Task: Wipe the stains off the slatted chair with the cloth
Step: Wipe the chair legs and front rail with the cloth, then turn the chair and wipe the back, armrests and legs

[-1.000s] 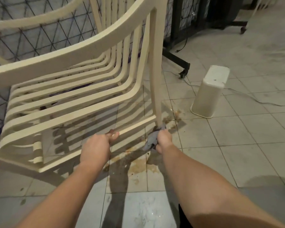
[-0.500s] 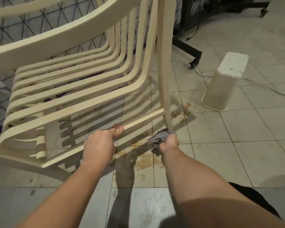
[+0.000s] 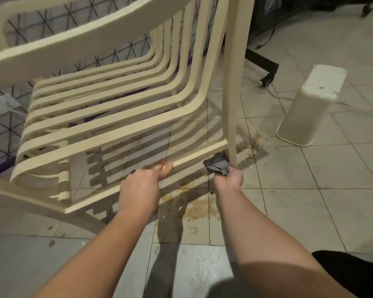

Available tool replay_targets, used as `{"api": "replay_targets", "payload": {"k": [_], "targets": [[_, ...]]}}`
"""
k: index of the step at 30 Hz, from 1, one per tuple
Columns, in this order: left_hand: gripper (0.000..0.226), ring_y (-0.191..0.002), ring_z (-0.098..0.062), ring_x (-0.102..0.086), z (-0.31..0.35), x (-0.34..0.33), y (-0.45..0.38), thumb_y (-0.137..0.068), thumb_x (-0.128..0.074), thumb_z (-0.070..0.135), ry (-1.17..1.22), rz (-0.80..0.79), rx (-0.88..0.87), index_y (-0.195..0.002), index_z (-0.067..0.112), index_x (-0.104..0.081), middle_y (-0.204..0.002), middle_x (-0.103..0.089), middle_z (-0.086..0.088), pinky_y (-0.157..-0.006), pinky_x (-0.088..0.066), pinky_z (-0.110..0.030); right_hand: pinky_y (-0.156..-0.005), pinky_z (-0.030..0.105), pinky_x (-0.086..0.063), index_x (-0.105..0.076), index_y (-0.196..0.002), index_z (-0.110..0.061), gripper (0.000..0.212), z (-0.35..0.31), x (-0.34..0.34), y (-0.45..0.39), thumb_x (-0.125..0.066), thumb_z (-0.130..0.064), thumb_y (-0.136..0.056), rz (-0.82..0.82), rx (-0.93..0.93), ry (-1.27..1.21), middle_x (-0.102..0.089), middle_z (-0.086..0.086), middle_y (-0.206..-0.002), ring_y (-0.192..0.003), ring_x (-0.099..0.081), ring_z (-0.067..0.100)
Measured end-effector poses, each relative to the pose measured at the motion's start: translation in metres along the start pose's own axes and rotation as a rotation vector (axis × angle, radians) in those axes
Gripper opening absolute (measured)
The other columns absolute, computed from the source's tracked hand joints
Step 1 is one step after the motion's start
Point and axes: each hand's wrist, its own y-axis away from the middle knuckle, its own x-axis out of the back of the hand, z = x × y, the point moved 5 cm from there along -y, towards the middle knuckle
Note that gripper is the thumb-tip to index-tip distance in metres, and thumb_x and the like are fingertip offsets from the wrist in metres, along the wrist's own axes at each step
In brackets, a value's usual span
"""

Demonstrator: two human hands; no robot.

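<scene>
The cream slatted chair (image 3: pixel 108 117) lies tipped on its side on the tiled floor, one leg (image 3: pixel 233 87) standing upright in the middle. My left hand (image 3: pixel 141 188) grips the lower cross rail of the chair, fingers curled over its edge. My right hand (image 3: pixel 228 180) holds a bunched grey cloth (image 3: pixel 218 163) and presses it against the foot of that leg, where the rail meets it. Part of the cloth is hidden inside my fist.
Brown wet stains (image 3: pixel 194 203) spread on the floor tiles under my hands and beside the leg. An upturned white bin (image 3: pixel 308 108) stands to the right. A wire mesh panel (image 3: pixel 73 54) and black stand legs with cables (image 3: pixel 265 65) lie behind.
The view has shifted closer to the chair. My right hand with the cloth moved slightly along the base of the leg; my left hand keeps its grip on the rail.
</scene>
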Motion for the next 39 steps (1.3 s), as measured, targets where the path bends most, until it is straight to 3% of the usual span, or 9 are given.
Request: {"api": "replay_targets", "payload": {"k": [4, 6, 9, 13, 17, 22, 25, 35, 39], "targets": [[0.09, -0.115, -0.024, -0.067, 0.0, 0.0, 0.0, -0.088, -0.054, -0.008, 0.01, -0.018, -0.014, -0.146, 0.058, -0.036, -0.141, -0.061, 0.009, -0.086, -0.06, -0.04, -0.097, 0.047, -0.052, 0.005, -0.156, -0.014, 0.079, -0.003, -0.029, 0.036, -0.045, -0.002, -0.096, -0.068, 0.017, 0.024, -0.037, 0.017, -0.146, -0.116, -0.059, 0.031], [0.09, -0.118, -0.025, -0.066, 0.001, 0.0, 0.001, -0.089, -0.055, -0.009, 0.013, -0.023, -0.016, -0.147, 0.057, -0.036, -0.142, -0.06, 0.006, -0.089, -0.059, -0.041, -0.094, 0.043, -0.052, -0.008, -0.153, -0.01, 0.064, -0.011, -0.036, 0.06, -0.039, 0.0, -0.099, -0.106, 0.01, 0.076, -0.046, 0.019, -0.131, -0.108, -0.059, 0.027], [0.089, -0.12, -0.024, -0.065, 0.002, 0.001, 0.002, -0.09, -0.056, -0.009, 0.025, -0.017, -0.033, -0.148, 0.054, -0.037, -0.144, -0.059, 0.007, -0.092, -0.059, -0.04, -0.083, 0.037, -0.051, -0.048, -0.114, -0.006, 0.02, -0.019, -0.035, 0.094, -0.033, -0.001, -0.103, -0.143, -0.002, 0.124, -0.057, 0.015, -0.103, -0.088, -0.06, 0.024], [0.088, -0.112, -0.022, -0.068, 0.001, 0.003, 0.001, -0.09, -0.053, -0.01, 0.029, -0.036, -0.021, -0.148, 0.055, -0.037, -0.137, -0.064, 0.005, -0.086, -0.059, -0.038, -0.094, 0.043, -0.053, -0.06, -0.121, -0.007, 0.032, -0.042, -0.025, 0.115, -0.038, 0.001, -0.099, -0.033, 0.262, 0.375, -0.066, 0.016, -0.113, -0.1, -0.065, 0.031], [0.085, -0.114, -0.024, -0.067, 0.003, 0.006, 0.005, -0.092, -0.055, -0.009, 0.03, -0.062, -0.029, -0.15, 0.051, -0.038, -0.136, -0.065, 0.0, -0.095, -0.056, -0.038, -0.117, 0.033, -0.027, -0.041, -0.15, -0.025, 0.05, -0.064, -0.066, 0.154, -0.038, -0.006, -0.104, -0.213, 0.706, 0.954, -0.044, -0.01, -0.147, -0.135, -0.04, 0.01], [0.091, -0.125, -0.025, -0.061, 0.005, 0.009, 0.005, -0.087, -0.052, -0.011, 0.078, -0.077, -0.057, -0.153, 0.048, -0.032, -0.154, -0.048, 0.009, -0.103, -0.053, -0.04, -0.12, 0.032, -0.019, -0.015, -0.157, -0.035, 0.063, -0.05, -0.077, 0.165, -0.033, -0.005, -0.105, -0.378, 0.724, 1.342, -0.022, -0.008, -0.162, -0.147, -0.026, 0.018], [0.09, -0.134, -0.023, -0.054, 0.008, 0.011, 0.009, -0.087, -0.051, -0.008, 0.072, -0.101, -0.101, -0.157, 0.043, -0.026, -0.161, -0.036, 0.011, -0.115, -0.041, -0.043, -0.12, 0.041, -0.025, -0.013, -0.157, -0.034, 0.062, -0.051, -0.081, 0.172, -0.03, -0.006, -0.105, -0.339, 0.695, 1.351, -0.025, 0.001, -0.162, -0.144, -0.032, 0.026], [0.078, -0.139, -0.018, -0.047, 0.008, 0.009, 0.006, -0.095, -0.052, 0.004, 0.046, -0.156, -0.107, -0.157, 0.042, -0.023, -0.161, -0.037, 0.01, -0.119, -0.034, -0.044, -0.123, 0.027, -0.004, -0.01, -0.158, -0.024, 0.068, -0.1, -0.221, 0.286, -0.033, 0.0, -0.098, -0.576, 1.546, 1.179, -0.009, -0.011, -0.165, -0.152, -0.006, 0.011], [0.074, -0.138, -0.019, -0.048, 0.01, 0.016, 0.005, -0.097, -0.049, 0.008, 0.039, -0.201, -0.111, -0.158, 0.041, -0.023, -0.16, -0.038, 0.009, -0.118, -0.035, -0.047, -0.123, 0.028, -0.009, -0.01, -0.158, -0.028, 0.072, -0.101, -0.223, 0.277, -0.034, 0.001, -0.096, -0.589, 1.607, 1.252, -0.006, -0.016, -0.165, -0.152, -0.008, 0.009]]}}
